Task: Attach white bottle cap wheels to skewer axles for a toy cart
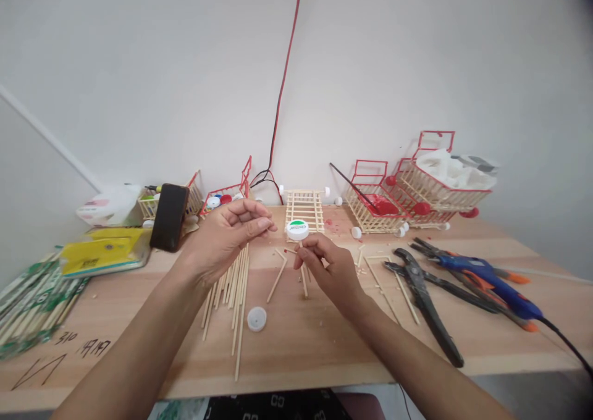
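Observation:
Near the middle, my right hand point(327, 265) pinches a thin wooden stick just under a white bottle cap point(297, 229) with green print, which sits at the stick's upper end. To its left my left hand point(236, 225) is raised, thumb and index finger pressed together; whether anything lies between them is too small to tell. Behind the cap stands a stick frame point(304, 205) with white caps at its corners. Below my left hand, long bare sticks point(238, 290) lie on the wooden table point(296, 346), and another white cap point(256, 319) lies beside them.
Black pliers point(426, 302) and a blue glue gun point(491, 284) lie at the right. Red-edged stick baskets point(375, 207) stand behind. At the left are a phone point(169, 216), a yellow pack point(106, 252) and bundled sticks point(37, 302). Cut sticks point(382, 287) lie right of centre.

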Demonstrator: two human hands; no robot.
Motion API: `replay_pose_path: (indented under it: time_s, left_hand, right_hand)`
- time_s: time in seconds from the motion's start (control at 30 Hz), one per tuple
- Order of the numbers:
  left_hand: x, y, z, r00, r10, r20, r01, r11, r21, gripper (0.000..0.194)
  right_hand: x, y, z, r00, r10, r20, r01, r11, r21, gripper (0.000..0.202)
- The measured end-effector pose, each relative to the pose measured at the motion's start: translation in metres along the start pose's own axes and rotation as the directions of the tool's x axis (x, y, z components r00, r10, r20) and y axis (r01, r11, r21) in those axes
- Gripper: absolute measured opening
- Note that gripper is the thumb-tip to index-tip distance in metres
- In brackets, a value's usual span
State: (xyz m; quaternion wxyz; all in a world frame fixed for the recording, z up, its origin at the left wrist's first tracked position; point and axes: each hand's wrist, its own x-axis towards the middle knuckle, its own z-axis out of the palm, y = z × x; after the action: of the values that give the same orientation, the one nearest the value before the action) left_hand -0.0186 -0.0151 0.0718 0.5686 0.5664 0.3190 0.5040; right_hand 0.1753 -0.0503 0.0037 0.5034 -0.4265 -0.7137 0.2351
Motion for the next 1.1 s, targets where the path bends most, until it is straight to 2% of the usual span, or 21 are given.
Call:
replay_pose_path:
  time_s: [0.13,0.23,0.3,0.37,0.5,0.63,0.83,1.1]
  left_hand:
    - [0.003,0.007,0.005,0.993,0.109,-0.048,-0.096,0.971,0.218,0.016]
    - [0.005,0.006,0.002,0.977,0.201,-0.066,-0.15,0.878,0.454,0.015]
    - [0.005,0.004,0.0,0.975,0.215,-0.053,-0.16,0.851,0.5,0.017]
    - [0.003,0.001,0.0,0.984,0.178,-0.029,-0.148,0.888,0.435,0.02]
    - [-0.003,-0.002,0.008,0.997,0.056,0.051,-0.069,0.95,0.305,0.041]
    - [-0.005,-0.004,0.019,0.99,-0.022,0.138,-0.018,0.96,0.281,0.043]
    - [-0.003,-0.009,0.023,0.99,-0.003,0.144,-0.036,0.963,0.268,0.028]
    - [-0.003,-0.017,0.021,0.993,-0.01,0.115,-0.012,0.982,0.187,0.025]
  right_hand:
    - [0.0,-0.002,-0.001,1.0,0.001,-0.005,-0.001,1.0,0.007,0.014]
    - [0.0,-0.003,-0.002,1.0,-0.011,-0.009,0.011,1.0,0.008,0.015]
    - [0.0,-0.003,-0.002,1.0,-0.02,-0.011,0.02,1.0,0.012,0.015]
    - [0.0,-0.003,-0.002,1.0,-0.023,-0.012,0.023,1.0,0.016,0.014]
    - [0.0,-0.004,-0.002,1.0,-0.015,-0.007,0.015,1.0,0.018,0.013]
    - [0.001,-0.004,-0.002,0.999,-0.031,-0.008,0.031,0.999,0.024,0.012]
    - [0.0,-0.004,-0.001,0.999,-0.034,-0.005,0.034,0.999,0.025,0.012]
    - [-0.001,-0.002,-0.001,1.0,-0.002,0.027,0.002,1.0,0.024,0.015]
